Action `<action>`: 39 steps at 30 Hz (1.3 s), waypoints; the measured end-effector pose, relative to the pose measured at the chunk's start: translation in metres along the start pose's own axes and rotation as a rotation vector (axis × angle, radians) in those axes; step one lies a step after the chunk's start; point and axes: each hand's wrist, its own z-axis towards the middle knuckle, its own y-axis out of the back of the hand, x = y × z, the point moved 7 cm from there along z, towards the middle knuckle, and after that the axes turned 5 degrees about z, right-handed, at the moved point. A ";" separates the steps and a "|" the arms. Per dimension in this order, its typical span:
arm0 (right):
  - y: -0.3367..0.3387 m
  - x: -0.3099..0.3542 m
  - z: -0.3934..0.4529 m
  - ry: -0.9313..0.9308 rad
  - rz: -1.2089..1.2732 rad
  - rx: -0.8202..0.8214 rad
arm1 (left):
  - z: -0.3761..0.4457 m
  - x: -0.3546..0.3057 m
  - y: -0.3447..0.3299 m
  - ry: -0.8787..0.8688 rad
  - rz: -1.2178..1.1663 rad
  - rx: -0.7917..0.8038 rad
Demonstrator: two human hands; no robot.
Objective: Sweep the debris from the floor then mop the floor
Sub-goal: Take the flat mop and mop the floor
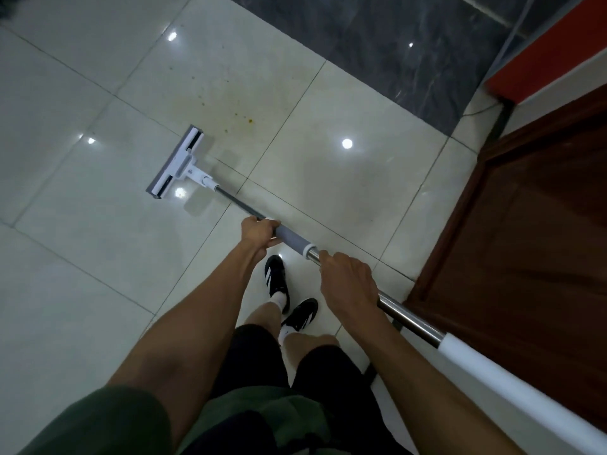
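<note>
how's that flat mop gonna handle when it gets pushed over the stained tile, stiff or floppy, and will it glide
The mop probably pushes stiffly: its pole looks like straight metal. The flat head lies on glossy tile, so it should glide, perhaps dragging over the yellowish stain. With the left hand and right hand gripping apart, it likely steers easily.

The pale, shiny floor tiles [98, 244] look smooth and bright. The long mop pole [407, 318] is shiny metal with a soft grey grip [293, 237]. The brown wooden door [538, 257] looks smooth.
</note>
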 end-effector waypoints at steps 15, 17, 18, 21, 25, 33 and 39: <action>-0.027 0.000 0.048 0.079 -0.070 0.148 | 0.040 0.039 -0.002 0.133 -0.052 -0.119; -0.029 -0.003 0.051 0.103 -0.078 0.155 | 0.045 0.048 -0.004 0.142 -0.062 -0.131; -0.031 -0.006 0.052 0.101 -0.075 0.162 | 0.045 0.051 -0.006 0.145 -0.073 -0.138; -0.037 -0.015 0.055 0.093 -0.070 0.183 | 0.047 0.057 -0.011 0.140 -0.121 -0.151; -0.041 -0.015 0.053 0.100 -0.017 0.187 | 0.036 0.066 -0.016 0.119 -0.126 -0.206; -0.048 -0.038 0.045 0.073 0.069 0.297 | 0.000 0.092 -0.047 0.170 -0.312 -0.036; -0.057 -0.043 0.044 0.173 0.094 0.425 | -0.001 0.099 -0.050 0.168 -0.310 -0.066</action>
